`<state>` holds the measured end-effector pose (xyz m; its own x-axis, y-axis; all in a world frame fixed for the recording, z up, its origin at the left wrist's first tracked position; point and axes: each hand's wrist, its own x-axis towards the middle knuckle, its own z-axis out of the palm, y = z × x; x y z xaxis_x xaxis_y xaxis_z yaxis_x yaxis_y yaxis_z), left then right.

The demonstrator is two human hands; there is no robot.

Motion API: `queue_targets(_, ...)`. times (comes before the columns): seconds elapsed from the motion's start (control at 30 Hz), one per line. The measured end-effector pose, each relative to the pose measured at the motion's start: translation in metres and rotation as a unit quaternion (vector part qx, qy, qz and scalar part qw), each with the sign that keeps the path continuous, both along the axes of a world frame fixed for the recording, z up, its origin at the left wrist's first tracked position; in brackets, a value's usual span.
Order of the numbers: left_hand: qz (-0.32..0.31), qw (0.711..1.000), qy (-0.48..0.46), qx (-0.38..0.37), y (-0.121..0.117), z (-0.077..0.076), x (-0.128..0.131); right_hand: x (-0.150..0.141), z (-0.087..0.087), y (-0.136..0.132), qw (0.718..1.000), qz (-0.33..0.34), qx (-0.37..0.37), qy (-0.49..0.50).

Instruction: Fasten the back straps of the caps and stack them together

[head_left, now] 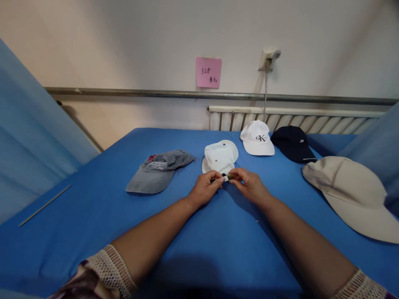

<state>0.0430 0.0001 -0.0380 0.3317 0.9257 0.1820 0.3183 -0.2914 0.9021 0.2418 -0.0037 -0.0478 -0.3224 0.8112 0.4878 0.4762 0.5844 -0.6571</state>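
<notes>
A pale white cap (219,157) lies on the blue sheet in front of me, its brim pointing away and its back toward me. At its rear edge, my left hand (205,187) is closed, with thumb and fingers pinching the white strap (226,178). My right hand (252,186) pinches the same strap from the other side, at a small brass-coloured buckle (230,177). Both hands are close together, and the fingers cover part of the strap. The cap's crown rests just beyond my fingertips.
Left of my hands lies a grey cap (158,171), with a thin stick (45,205) farther left. To the right are a white cap with black letters (258,138), a dark navy cap (292,143) and a large beige cap (352,191). A radiator (289,116) stands behind.
</notes>
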Motion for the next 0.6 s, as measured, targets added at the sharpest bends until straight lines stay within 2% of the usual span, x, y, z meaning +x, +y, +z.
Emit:
queue_targets(0.17, -0.004, 1.0, 0.02, 0.011, 0.001, -0.0026, -0.0015, 0.0002, 0.0047, -0.0011, 0.999, 0.017, 0.025, -0.031)
queue_targets(0.3, -0.012, 1.0, 0.026, 0.009, 0.0, -0.001, -0.0013, 0.0, 0.002, -0.0001, 0.999, 0.028, 0.002, -0.033)
queue_targets(0.43, -0.02, 1.0, 0.017, 0.002, -0.0015, 0.0007, 0.0002, -0.001, -0.0028, 0.0021, 0.999, 0.015, -0.035, 0.006)
queue_targets(0.6, -0.018, 0.999, 0.03, 0.022, -0.0013, -0.0008, 0.0002, -0.0048, -0.0044, 0.0015, 0.998, 0.019, -0.062, 0.023)
